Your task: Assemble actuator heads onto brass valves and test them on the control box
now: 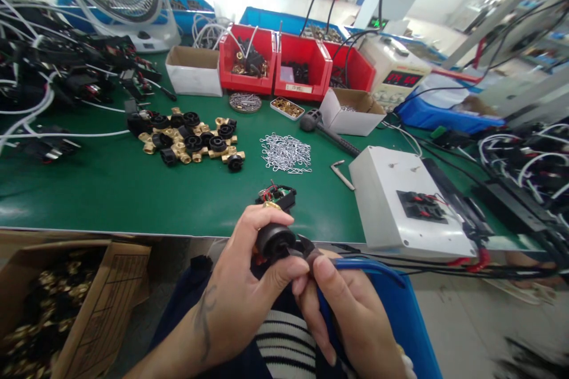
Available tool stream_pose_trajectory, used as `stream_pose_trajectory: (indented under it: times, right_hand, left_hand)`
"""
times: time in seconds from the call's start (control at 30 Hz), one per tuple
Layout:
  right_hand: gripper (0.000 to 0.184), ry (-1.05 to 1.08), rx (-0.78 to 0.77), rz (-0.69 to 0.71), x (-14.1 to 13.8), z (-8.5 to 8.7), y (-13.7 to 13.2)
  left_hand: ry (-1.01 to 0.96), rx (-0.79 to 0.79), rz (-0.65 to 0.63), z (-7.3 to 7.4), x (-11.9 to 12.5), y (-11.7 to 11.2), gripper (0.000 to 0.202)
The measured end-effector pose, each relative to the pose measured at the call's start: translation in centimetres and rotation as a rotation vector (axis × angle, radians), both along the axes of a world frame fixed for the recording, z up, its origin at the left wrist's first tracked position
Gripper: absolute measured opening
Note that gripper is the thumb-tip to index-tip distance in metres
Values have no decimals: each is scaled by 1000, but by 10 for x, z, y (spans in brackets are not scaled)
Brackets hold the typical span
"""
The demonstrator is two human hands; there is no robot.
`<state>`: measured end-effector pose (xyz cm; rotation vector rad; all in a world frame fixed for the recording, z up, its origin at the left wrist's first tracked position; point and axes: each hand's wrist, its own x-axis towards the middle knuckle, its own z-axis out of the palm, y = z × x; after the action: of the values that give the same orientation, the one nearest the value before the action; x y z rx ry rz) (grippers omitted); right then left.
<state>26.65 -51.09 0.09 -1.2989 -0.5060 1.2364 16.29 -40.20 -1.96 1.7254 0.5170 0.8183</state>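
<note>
In front of my lap, my left hand (249,272) is closed around a round black plastic part (276,241) with a bit of brass showing at its top. Just beyond it is a small green circuit board in a black housing with red wires (278,194); whether it is joined to the part I cannot tell. My right hand (351,302) grips blue-handled cutting pliers (368,265). Their dark jaws point left, right beside the black part, near my left thumb. My fingers hide much of the part and one plier handle.
On the green table (102,189) lie brass valves with black caps (193,139), a pile of metal clips (287,154), a hex key (342,175) and a hammer (331,130). A grey test box (382,213) stands right. Red bins (249,80) line the back; a carton (111,296) is lower left.
</note>
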Motion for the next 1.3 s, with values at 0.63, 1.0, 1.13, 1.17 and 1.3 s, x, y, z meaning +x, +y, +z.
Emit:
stream_pose_trajectory:
  times: [0.63,1.0,1.13,1.17,1.3]
  right_hand:
    - [53,-144,11,15,-1,-3,3]
    - [54,-140,26,11,-4,-4,3]
    - [52,-78,38,83,2,-1,4]
    - [52,-78,39,81,4,0,5]
    - [50,-48,35,81,7,5,5]
  left_hand:
    - [183,-98,-80,9,-5,9,22]
    - [240,-166,-99,6,-6,9,23]
    - [182,-109,-94,4,-6,8,23]
    - [171,-100,-96,4,-6,8,22]
    - [138,-90,-101,5,-5,6,21]
